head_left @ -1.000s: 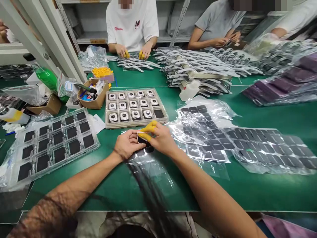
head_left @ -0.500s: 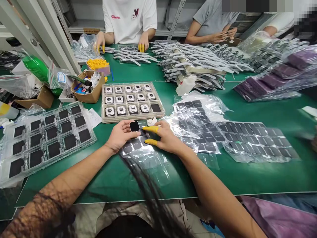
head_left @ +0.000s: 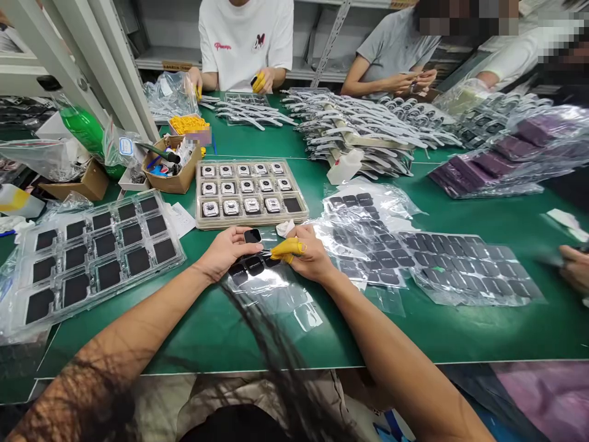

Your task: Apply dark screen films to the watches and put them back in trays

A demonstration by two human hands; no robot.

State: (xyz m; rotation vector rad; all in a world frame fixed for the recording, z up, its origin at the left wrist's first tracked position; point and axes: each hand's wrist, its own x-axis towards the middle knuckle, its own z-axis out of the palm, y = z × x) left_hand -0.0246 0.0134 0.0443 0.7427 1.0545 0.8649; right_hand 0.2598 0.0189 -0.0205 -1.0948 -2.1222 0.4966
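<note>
My left hand (head_left: 224, 253) is closed around a smartwatch case (head_left: 252, 236), its dark screen facing up and no strap on it. Yellow finger cots cover fingertips of my right hand (head_left: 304, 250). Those fingers are pinched together at the edge of a clear sheet of black screen films (head_left: 247, 268), just right of the watch. The sheet lies on the green table under both hands, and part of it is hidden by them. Behind the hands, a tray of watch cases (head_left: 251, 220) has its front right compartment without a watch. A crumpled white tissue (head_left: 284, 229) sits against its front edge.
At left lies a clear tray with black pads (head_left: 109, 276). More film sheets (head_left: 473, 264) spread to the right. Stacked grey straps (head_left: 354, 123), a white bottle (head_left: 346, 166) and purple wrapped boxes (head_left: 494, 156) stand behind. Co-workers sit opposite; another person's hand (head_left: 575, 267) is at the right edge.
My right fingers have gone from spread over the film sheet to pinched at its edge. The watch stays in my left hand. A hand has appeared at the right edge. The view has shifted slightly.
</note>
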